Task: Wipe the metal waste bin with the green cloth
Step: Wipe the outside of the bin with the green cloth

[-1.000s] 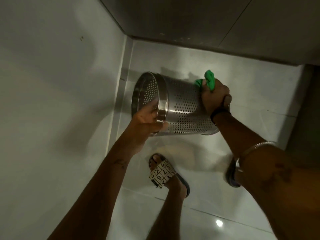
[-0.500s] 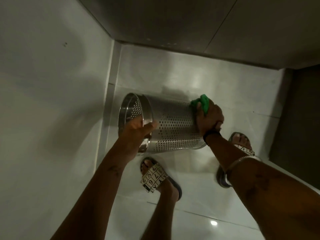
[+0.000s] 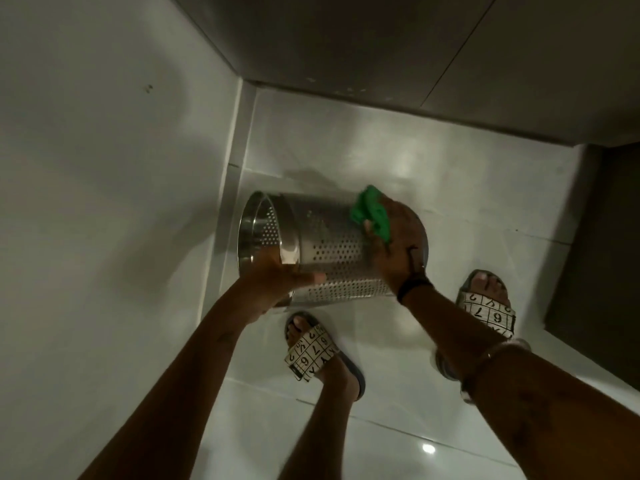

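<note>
The metal waste bin [image 3: 329, 251] is held on its side above the floor, its open mouth toward the white wall and its closed base toward the right foot. Compared with one second ago, the green cloth [image 3: 370, 213] has come from the far top edge of the bin's base end onto the upper perforated side, so I judge that the wiping now passes over the side wall and is only partly done.

The right hand [image 3: 398, 251] lies over the bin's base end. Its fingers [image 3: 372, 226] are closed around the cloth and press it against the metal; the picture is a little blurred here, so the exact contact is probably there but not sure. The left hand [image 3: 277, 285] grips the bin near its rim band, on the side nearest the person, thumb stretched along the perforated wall, the other fingers hidden under the bin.

Below the bin, two patterned sandals [image 3: 311, 351] stand on the tiled floor [image 3: 381, 427].
</note>
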The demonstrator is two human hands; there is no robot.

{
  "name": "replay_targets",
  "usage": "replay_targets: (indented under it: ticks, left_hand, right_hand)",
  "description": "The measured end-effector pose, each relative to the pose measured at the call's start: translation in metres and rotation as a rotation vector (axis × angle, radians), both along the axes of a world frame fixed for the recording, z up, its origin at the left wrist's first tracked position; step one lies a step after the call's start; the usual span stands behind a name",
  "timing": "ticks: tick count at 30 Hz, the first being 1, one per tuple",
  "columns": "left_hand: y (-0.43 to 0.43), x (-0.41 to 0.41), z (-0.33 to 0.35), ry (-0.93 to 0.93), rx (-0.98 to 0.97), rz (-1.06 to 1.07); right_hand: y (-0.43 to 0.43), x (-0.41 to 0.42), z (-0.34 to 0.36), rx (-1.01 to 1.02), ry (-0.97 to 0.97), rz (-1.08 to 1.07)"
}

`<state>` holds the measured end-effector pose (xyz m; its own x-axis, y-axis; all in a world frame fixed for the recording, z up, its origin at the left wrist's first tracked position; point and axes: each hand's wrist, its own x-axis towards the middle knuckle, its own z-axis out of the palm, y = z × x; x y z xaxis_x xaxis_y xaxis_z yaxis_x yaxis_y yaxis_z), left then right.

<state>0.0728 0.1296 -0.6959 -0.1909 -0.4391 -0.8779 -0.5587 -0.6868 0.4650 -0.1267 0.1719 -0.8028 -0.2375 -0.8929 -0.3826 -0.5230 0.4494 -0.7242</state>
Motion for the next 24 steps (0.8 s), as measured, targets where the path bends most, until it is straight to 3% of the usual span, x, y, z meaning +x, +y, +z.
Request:
replay_targets:
  ticks: [2,4,5,7,9,11,13,16,20,22,24]
  left_hand:
    - [-0.001,-0.008,-0.003,-0.038,-0.012,0.107]
    - [-0.001,-0.021,-0.002,-0.034,-0.013,0.107]
    - [0.002,-0.027,0.000,-0.033,-0.026,0.056]
    - [0.011,-0.030,0.005,-0.018,-0.059,-0.073]
    - [0.022,-0.024,0.008,-0.008,-0.023,-0.134]
    - [0.025,-0.011,0.012,-0.009,0.017,-0.154]
    - [0.020,0.001,0.013,-0.022,0.045,-0.108]
    - [0.011,0.008,0.010,0.016,0.086,0.035]
    - [0.019,-0.002,0.006,-0.083,-0.009,-0.007]
    - [0.026,-0.007,0.007,-0.093,-0.055,-0.130]
    - [0.030,-0.001,0.011,-0.083,-0.060,-0.217]
  right_hand:
    - [0.000,-0.032,-0.023,0.267,0.075,-0.100]
    - [-0.017,-0.039,-0.021,0.389,-0.054,-0.202]
    - [-0.028,-0.029,-0.009,0.340,-0.157,-0.154]
    - [-0.048,0.010,0.027,0.047,-0.263,0.067]
    - [-0.051,0.047,0.058,-0.221,-0.371,0.128]
    - [-0.026,0.064,0.063,-0.351,-0.311,0.182]
    - [0.011,0.057,0.040,-0.218,-0.310,0.237]
    - [0.053,0.027,0.001,0.176,-0.278,0.031]
    - [0.028,0.016,-0.022,0.486,-0.220,-0.074]
    - [-0.002,0.028,0.007,0.323,-0.344,-0.062]
    - [-0.024,0.045,0.046,-0.042,-0.479,-0.040]
